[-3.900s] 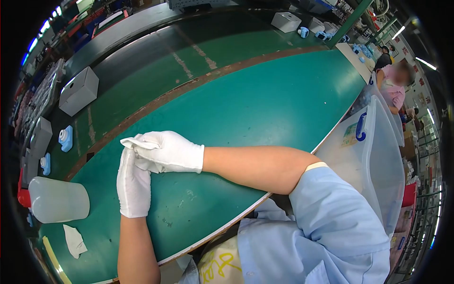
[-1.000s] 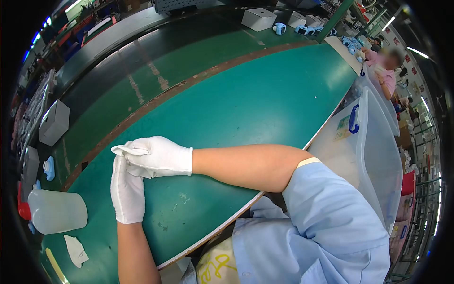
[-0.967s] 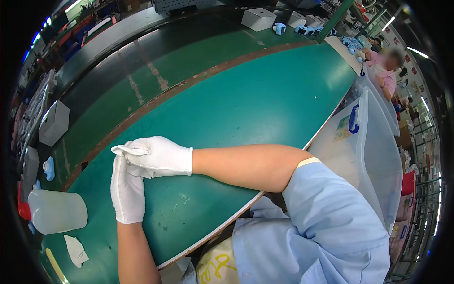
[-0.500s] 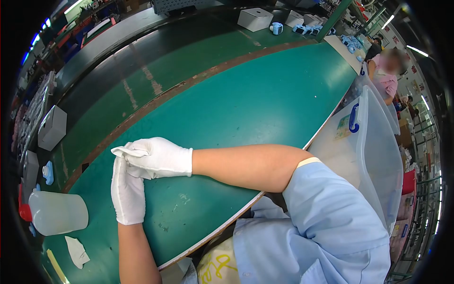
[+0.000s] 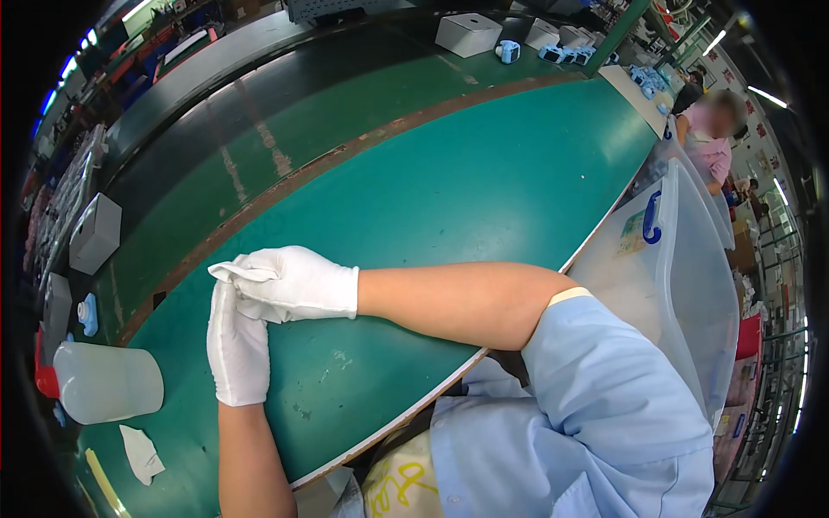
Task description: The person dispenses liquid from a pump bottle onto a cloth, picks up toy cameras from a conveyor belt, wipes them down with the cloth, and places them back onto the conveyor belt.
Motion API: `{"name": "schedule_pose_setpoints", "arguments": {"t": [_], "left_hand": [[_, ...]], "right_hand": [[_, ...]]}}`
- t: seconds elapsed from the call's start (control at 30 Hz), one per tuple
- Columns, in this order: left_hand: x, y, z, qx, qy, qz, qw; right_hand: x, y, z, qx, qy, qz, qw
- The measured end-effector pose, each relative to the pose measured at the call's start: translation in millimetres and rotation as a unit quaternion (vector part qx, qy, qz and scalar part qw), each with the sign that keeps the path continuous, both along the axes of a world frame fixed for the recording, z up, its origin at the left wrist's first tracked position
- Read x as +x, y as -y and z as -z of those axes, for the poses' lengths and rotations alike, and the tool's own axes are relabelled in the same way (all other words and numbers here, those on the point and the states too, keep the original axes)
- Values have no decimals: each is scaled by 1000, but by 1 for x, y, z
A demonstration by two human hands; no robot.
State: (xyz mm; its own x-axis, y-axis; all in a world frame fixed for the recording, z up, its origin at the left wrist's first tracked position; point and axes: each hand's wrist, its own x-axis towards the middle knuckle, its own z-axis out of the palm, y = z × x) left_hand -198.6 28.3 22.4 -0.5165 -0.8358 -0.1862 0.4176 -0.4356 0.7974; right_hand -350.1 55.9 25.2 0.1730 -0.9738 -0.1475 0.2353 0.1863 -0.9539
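Both hands wear white cloth gloves and are clasped together above the green table (image 5: 484,207), near its far left part. My left hand (image 5: 237,358) comes up from the bottom, its fingers closed against the other hand. From the right, my right hand (image 5: 294,285) folds over the left fingers and is closed on them. The fingertips are mostly hidden in the clasp, and no object shows between the palms.
Left of the hands stand a translucent jug (image 5: 112,382) with a red cap and a scrap of white paper (image 5: 141,455). Clear plastic bins (image 5: 699,293) line the right edge. White boxes (image 5: 467,34) and blue devices (image 5: 508,52) lie farther back. A person in pink (image 5: 712,155) sits beyond.
The view has shifted very slightly. My hands stay clasped in almost the same place.
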Motion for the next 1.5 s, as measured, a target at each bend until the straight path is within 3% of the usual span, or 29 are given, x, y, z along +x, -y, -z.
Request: {"name": "schedule_pose_setpoints", "arguments": {"t": [0.23, 0.3, 0.37, 0.4, 0.43, 0.53, 0.63, 0.7, 0.77, 0.87, 0.9, 0.93, 1.03, 1.3, 1.4, 1.47, 1.5], "left_hand": [[3, 4, 4, -22, 3, 4, 1000], [3, 9, 14, -36, 19, 1, 999], [-1, 12, 19, -38, 29, -9, 999], [-6, 13, 19, -26, 13, -9, 1000], [-7, 14, 19, -17, -6, 1, 1000], [-9, 17, 20, -24, 12, 9, 1000], [-10, 13, 21, -119, 26, 43, 992], [-10, 6, 12, -139, 86, 44, 986], [-8, 4, 14, -99, 91, 36, 990], [3, 9, 20, -77, 89, 11, 993], [0, 7, 18, -80, 78, -12, 994], [0, 6, 16, -84, 65, -33, 994], [10, 15, 22, -95, 60, -59, 992], [-7, 10, 12, -52, -18, -11, 998], [0, 15, 28, -125, 88, 9, 988], [2, 16, 30, -139, 69, -57, 986], [2, 18, 30, -145, 60, -89, 984]], "right_hand": [[11, 11, 16, -4, 38, 23, 999], [-5, 5, -13, 75, -7, -6, 997], [-14, 9, 1, 53, 102, 12, 993], [-13, 17, 17, -53, 111, 62, 990], [-18, 21, 29, -12, 240, 36, 970], [-19, 21, 25, 0, 293, 56, 954], [-19, 15, 16, -4, 266, 8, 964], [-18, 3, -1, -3, 157, -2, 988], [-6, 2, 3, -182, 20, 34, 982], [-12, 10, -1, -264, -111, 35, 957], [-16, 17, 8, -246, -114, 87, 959], [-19, 17, 14, -129, 104, 109, 980], [-32, 23, 20, 8, 176, 145, 974], [-28, 9, 1, -111, 102, 83, 985], [-22, 8, 0, -121, 71, 90, 986], [-21, 4, -5, -115, 70, 100, 986], [-23, 6, -1, -108, 122, 126, 979]]}}
